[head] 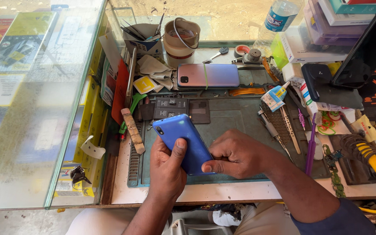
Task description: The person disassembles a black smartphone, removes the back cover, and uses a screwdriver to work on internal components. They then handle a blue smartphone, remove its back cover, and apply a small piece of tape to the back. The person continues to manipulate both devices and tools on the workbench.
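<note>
A left hand (167,167) grips a blue phone (183,141) back-side up, thumb pressed on its cover. The right hand (236,154), curled shut, pinches the phone's right edge. Both hover over the green work mat (236,115), near its front edge. Beyond them the mat lies open up to a pink-blue phone (208,75) at its far edge.

A glass display counter (35,109) flanks the cluttered, sunlit workbench (223,191), sandy ground (223,15) showing beyond it.
</note>
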